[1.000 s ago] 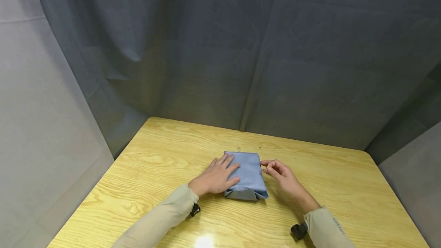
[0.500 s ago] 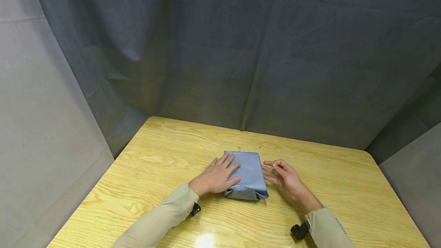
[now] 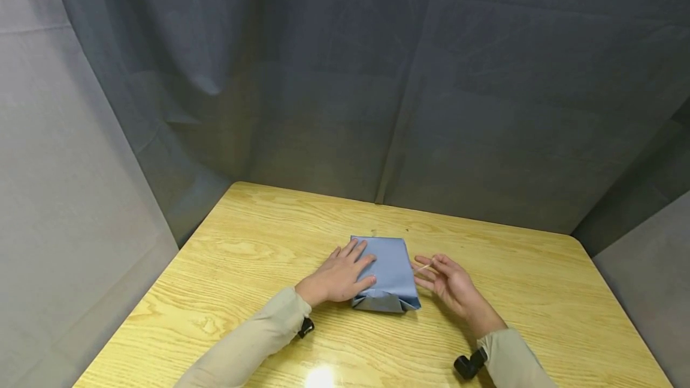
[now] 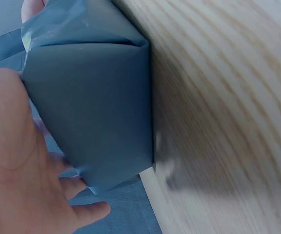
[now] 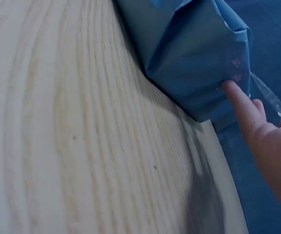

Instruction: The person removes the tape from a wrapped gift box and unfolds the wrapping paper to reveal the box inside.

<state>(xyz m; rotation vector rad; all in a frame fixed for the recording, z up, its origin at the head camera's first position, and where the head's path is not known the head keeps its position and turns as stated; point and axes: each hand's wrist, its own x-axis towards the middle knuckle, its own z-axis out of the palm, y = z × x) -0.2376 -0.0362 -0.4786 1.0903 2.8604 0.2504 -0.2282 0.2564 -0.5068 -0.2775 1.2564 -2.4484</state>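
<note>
Blue wrapped parcel (image 3: 392,265) seems stiff, best gripped by its sides; left hand (image 3: 338,276) spread atop, right hand (image 3: 451,283) pinching clear strip (image 5: 270,95).

A curtained-off booth; dark cloth (image 3: 323,94) hangs behind; paler sheets (image 3: 70,196) flank a wood-grain table (image 3: 248,256).

Wooden table (image 3: 259,244) — dark curtain (image 3: 485,106) behind
</note>
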